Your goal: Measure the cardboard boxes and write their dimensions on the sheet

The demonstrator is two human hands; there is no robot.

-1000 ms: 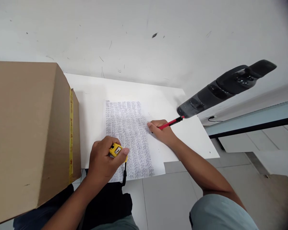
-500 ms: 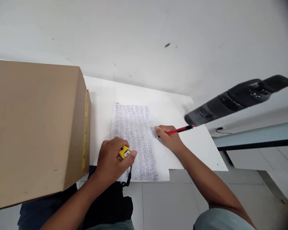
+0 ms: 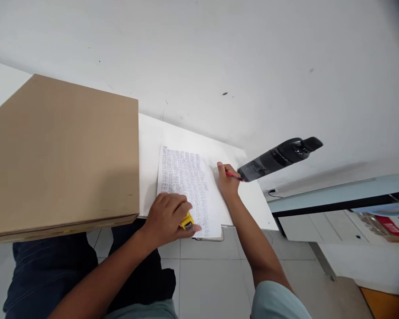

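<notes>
Right hand (image 3: pixel 228 179) is now resting farther from the handwritten columns and nearer the black handheld vacuum (image 3: pixel 269 161) than half a second earlier; its fingers are closing around the red pen (image 3: pixel 233 175), fingertip contact being partly hidden; left hand (image 3: pixel 169 217) is curling fingers and thumb around the yellow tape measure (image 3: pixel 187 221) above the lower handwritten sheet (image 3: pixel 182 173); the sheet is lying right of the cardboard box (image 3: pixel 69 150).

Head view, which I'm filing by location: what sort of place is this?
Probably an indoor workspace, perhaps an office or stockroom, though nothing settles which: there's a large cardboard box, a paper covered in writing and a white table.
</notes>
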